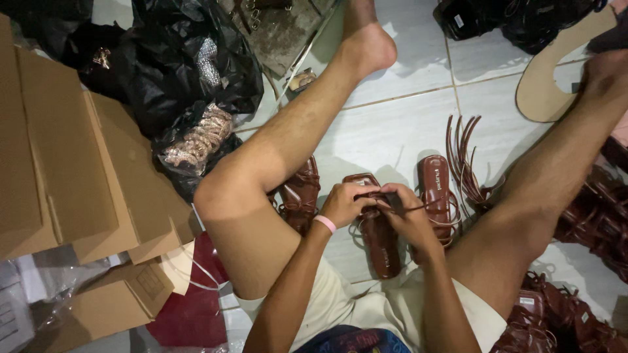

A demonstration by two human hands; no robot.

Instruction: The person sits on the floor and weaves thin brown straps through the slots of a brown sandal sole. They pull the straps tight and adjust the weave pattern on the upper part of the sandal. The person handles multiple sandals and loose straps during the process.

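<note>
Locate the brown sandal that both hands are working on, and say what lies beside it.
The brown sandal lies on the white tiled floor at centre, between the person's legs, under the left hand and right hand; a second sandal lies to its right.

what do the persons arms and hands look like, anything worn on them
Both forearms are bare, with no sleeves in view. The left hand has a pink wristband around its wrist. The right hand shows no band, watch or glove, and no rings can be made out on either hand.
</note>
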